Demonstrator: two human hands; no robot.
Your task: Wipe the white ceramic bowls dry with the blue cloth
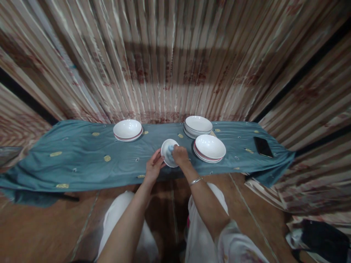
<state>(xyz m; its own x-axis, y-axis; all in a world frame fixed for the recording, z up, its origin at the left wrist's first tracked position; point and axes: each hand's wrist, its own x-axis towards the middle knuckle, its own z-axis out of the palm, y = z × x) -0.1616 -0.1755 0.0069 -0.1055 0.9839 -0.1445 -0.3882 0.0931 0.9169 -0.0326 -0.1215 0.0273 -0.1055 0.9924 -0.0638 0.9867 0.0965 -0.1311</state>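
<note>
My left hand (154, 166) grips a white bowl (168, 157) by its left rim, thumb and fingers closed around the edge. The bowl is held tilted towards me near the table's front edge. Inside it, my right hand (180, 155) presses a light blue cloth (170, 148) against the surface; the cloth is blurred and partly covered by my fingers. Just right of my right hand stands a stack of white bowls (210, 147), some with reddish rims. Behind that sits a stack of white plates (198, 124) with dark rims.
Another small stack of white bowls (127, 129) stands at the back left. A black phone (263, 147) lies at the right end. A teal cloth with yellow pineapple prints (87, 160) covers the long table. Patterned curtains (153, 65) hang behind it.
</note>
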